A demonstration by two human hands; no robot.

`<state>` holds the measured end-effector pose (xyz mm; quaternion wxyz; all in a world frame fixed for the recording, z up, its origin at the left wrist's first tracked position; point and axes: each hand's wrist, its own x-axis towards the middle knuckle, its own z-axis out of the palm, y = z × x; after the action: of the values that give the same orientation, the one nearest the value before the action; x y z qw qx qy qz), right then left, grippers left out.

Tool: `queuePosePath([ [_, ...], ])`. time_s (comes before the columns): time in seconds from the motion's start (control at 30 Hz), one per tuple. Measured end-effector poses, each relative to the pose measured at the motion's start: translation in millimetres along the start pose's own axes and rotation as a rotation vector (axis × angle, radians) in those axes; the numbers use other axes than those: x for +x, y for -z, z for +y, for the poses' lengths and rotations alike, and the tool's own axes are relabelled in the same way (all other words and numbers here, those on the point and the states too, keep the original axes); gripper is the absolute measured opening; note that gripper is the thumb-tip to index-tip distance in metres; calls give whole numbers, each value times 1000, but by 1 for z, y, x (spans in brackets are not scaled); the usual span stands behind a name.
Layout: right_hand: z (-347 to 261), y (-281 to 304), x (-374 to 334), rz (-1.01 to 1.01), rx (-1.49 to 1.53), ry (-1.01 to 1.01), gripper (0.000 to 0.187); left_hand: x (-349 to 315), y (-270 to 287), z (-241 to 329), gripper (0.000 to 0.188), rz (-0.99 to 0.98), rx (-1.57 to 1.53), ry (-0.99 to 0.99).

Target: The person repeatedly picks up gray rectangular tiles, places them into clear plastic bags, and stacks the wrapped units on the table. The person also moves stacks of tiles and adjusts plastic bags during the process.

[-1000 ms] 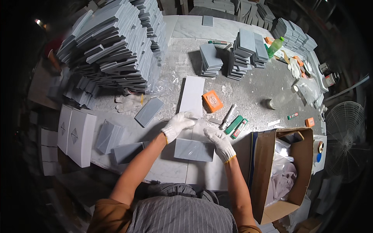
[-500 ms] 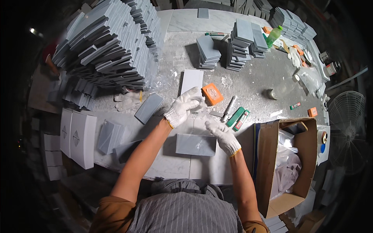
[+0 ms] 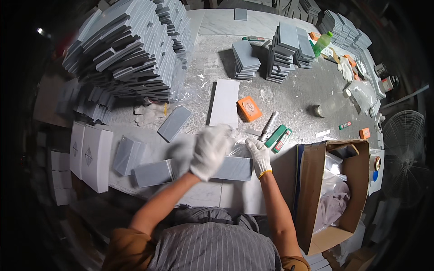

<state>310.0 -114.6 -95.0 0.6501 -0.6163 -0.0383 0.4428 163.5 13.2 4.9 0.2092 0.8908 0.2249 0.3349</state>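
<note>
A flat grey tile (image 3: 234, 169) lies in front of me on the table's near edge. Over its left end is my left hand (image 3: 210, 152) in a white knitted glove, its fingers smeared by motion. My right hand (image 3: 259, 157), gloved the same way, is by the tile's far right corner. Its fingers are pinched together at a piece of clear plastic film (image 3: 238, 147), which stretches between the hands over the tile's far edge. To the left lies another grey tile (image 3: 151, 174), and a third tile (image 3: 175, 123) sits at an angle beyond it.
Beyond my hands lie a white rectangular board (image 3: 224, 104), an orange box (image 3: 249, 109), a marker (image 3: 269, 126) and a green box (image 3: 275, 137). Tall tile stacks (image 3: 131, 49) rise at the far left. An open cardboard box (image 3: 312, 198) holding plastic stands at the right.
My left hand has come down and nearer, over the tile's left end. The right hand has moved slightly left with its fingers drawn in. The film between them is now lower, close to the tile.
</note>
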Motion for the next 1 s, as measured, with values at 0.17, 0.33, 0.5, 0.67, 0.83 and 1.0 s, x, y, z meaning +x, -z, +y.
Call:
queuePosePath([
  [0.17,13,14,6,-6,-170,31,18,-40,-2,18,43,-409,152,-168],
  [0.33,8,13,6,19,-268,32,18,-34,6,-1,40,-491,167,-65],
  [0.5,13,17,11,22,-408,28,27,-12,-11,-19,38,-543,97,169],
  [0.67,8,17,10,28,-591,-36,21,111,-60,-40,50,-404,102,399],
  [0.83,24,18,10,47,-554,-78,29,252,-120,-52,72,-333,204,740],
  [1.0,-26,5,-13,46,-570,-220,29,324,-179,-48,89,-276,412,993],
])
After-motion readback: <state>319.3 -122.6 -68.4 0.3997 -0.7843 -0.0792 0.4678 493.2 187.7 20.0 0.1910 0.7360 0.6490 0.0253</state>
